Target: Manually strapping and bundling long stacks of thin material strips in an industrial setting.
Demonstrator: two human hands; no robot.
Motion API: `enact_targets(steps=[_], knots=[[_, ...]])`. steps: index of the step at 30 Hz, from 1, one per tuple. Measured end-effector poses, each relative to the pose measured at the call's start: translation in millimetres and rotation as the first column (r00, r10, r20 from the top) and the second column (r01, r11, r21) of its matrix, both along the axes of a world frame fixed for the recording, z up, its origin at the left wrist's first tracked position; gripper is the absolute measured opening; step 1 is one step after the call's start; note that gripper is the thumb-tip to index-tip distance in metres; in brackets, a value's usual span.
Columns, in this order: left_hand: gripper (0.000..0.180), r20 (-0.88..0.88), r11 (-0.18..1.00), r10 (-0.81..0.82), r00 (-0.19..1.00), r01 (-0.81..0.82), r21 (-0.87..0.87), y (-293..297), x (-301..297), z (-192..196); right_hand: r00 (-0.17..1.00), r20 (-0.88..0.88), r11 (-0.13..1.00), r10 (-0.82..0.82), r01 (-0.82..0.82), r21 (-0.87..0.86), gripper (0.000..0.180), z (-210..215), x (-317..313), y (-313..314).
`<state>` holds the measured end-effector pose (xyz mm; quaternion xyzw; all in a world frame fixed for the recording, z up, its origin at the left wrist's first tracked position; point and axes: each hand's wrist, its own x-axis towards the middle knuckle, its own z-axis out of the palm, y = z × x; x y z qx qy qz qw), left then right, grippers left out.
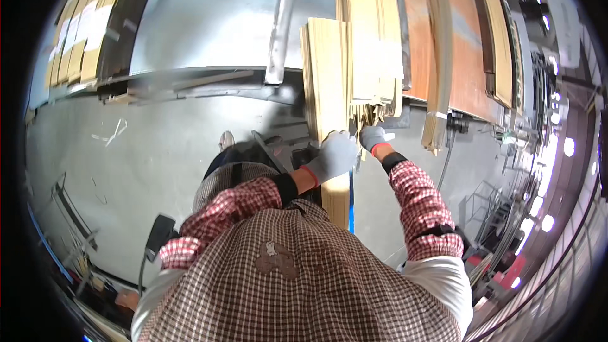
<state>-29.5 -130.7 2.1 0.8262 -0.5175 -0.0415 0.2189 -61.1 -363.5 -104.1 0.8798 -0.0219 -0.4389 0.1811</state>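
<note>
Workpiece: a narrow stack of long tan strips (329,76), lying lengthwise on the 12-to-6 o'clock line, its near end projecting past the tabletop (209,19) towards the wearer. A thicker tan stack (375,38) lies just beside it, towards 1 o'clock.

Left hand (334,156): gloved, laid over the narrow stack, fingers bent. Whether it pinches any strip cannot be determined.

Right hand (372,137): gloved, at 2 o'clock from the left hand, fingers bent at the ragged strip ends (373,111) below the thicker stack. Its fingertips are obscured; grip cannot be determined. A small white piece (389,136) shows at its 3 o'clock side.

Handling (judged): single strips should be light but whippy over their length; the full stack is likely heavy. Flat faces may slide on one another, and thin ends may split. Take hold across both long edges, supporting the overhang; avoid lifting by the ragged ends.
</note>
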Motion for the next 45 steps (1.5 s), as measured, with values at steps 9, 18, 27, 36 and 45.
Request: enact_targets(steps=[9,18,27,36,45], knots=[[0.037,-0.759,0.818,0.137,0.637,-0.504,-0.276,76.5,63.3,-21.1,0.827,0.468,0.883,-0.31,0.068,0.465,0.02,103.5,25.5,90.8],[0.061,-0.617,0.933,0.247,0.747,-0.356,-0.058,93.5,-15.9,-20.0,0.791,0.591,0.85,-0.155,-0.198,0.488,0.012,128.6,-18.5,107.8],[0.047,-0.691,0.887,0.346,0.634,-0.462,0.019,78.3,-11.1,-21.0,0.849,0.52,0.893,-0.091,-0.162,0.42,0.013,65.2,-16.8,103.4],[0.04,-0.966,0.866,0.169,0.196,-0.497,0.051,92.6,-18.9,-42.5,0.763,0.539,0.767,-0.356,-0.091,0.635,0.011,89.1,-43.7,113.6],[0.034,-0.788,0.939,0.33,0.52,-0.097,0.329,82.3,-9.9,-2.3,0.724,0.679,0.89,-0.122,-0.223,0.397,0.014,77.9,-38.1,117.8]])
